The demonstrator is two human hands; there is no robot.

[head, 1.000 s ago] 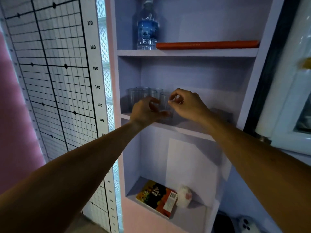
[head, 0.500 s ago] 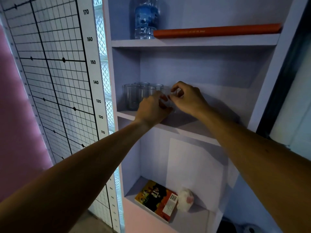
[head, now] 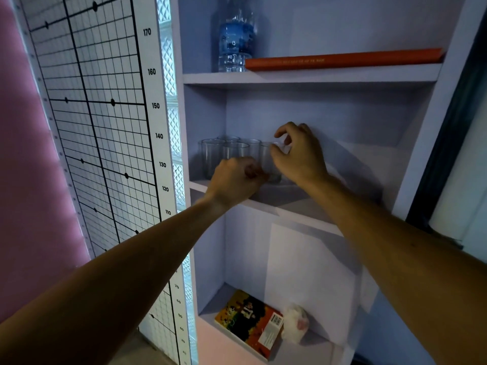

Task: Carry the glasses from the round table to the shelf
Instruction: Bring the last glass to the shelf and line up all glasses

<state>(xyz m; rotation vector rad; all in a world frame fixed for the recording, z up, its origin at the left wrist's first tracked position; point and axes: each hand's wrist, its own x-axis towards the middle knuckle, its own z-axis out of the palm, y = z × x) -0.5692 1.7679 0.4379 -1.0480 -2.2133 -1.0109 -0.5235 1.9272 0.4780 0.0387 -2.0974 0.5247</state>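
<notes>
Glasses being set down on the middle shelf.

Several clear glasses stand grouped at the left of the middle shelf. The right hand pinches the rim of the rightmost glass, whose base appears to rest on the shelf. The left hand is curled low at the near side of the group; what it holds, if anything, cannot be told. The round table is out of view, so any glasses left there cannot be judged; placement seems nearly done.
</notes>
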